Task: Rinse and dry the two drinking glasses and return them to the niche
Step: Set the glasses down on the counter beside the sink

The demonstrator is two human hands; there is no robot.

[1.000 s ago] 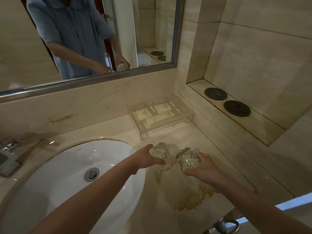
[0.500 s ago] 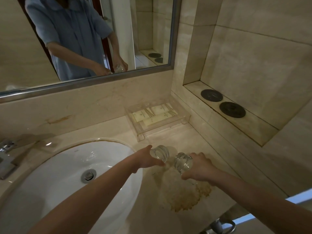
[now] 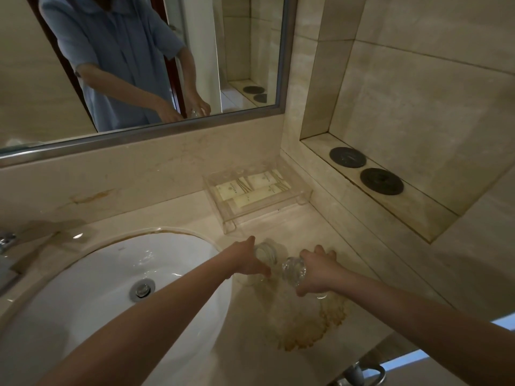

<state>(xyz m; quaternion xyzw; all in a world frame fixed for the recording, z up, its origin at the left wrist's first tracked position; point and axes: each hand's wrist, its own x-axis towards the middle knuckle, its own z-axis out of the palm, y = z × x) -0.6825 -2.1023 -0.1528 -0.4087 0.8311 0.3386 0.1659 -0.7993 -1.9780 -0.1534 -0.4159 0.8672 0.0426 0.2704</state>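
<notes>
Two bare hands over the beige stone countertop (image 3: 178,215), just right of the white oval basin (image 3: 92,277). The left hand (image 3: 245,260) is closed around one clear drinking glass (image 3: 264,253); the right hand (image 3: 317,271) is wrapped around a second clear drinking glass (image 3: 294,270), tilted on its side (thick base toward the camera). Both glasses hang above a brownish stain (image 3: 306,327). The tiled wall niche (image 3: 418,215), at the countertop's right edge, holds two dark round coasters (image 3: 347,157) only.

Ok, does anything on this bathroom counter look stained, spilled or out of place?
Yes. A brownish, rough-edged stain spreads over the countertop right of the sink, beneath both hands. A fainter orange streak marks the backsplash under the mirror.
</notes>
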